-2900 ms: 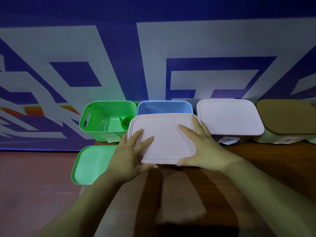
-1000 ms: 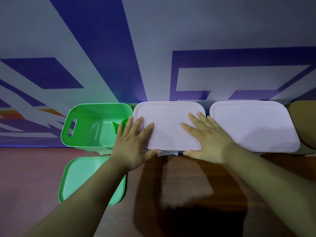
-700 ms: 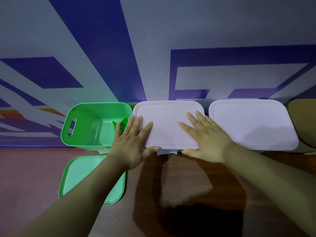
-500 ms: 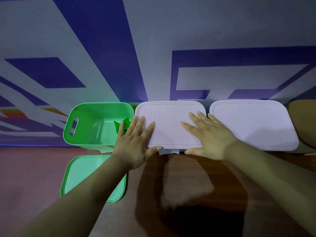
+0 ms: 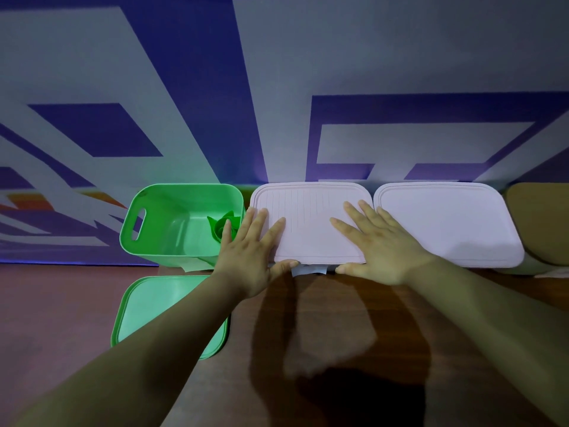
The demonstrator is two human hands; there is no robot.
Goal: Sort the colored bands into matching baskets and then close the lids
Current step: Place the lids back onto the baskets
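The ribbed pale lid now sits flat on top of its basket in the middle of the row; about three seconds ago it was tilted in front of the open blue basket, which it now covers completely. Both hands rest on it with fingers spread flat, gripping nothing: the left hand on its near left corner, the little finger over the edge of the green basket, and the right hand on its near right part, thumbs along the near edge. Over the last second the hands have hardly shifted. A paper tag peeks out below the lid between the thumbs. The green basket, just left, is open, with a green band inside against its right wall. Its green lid lies flat on the table, near side. To the right, a smooth pale lid covers the next basket, and a tan lid shows at the far right edge.
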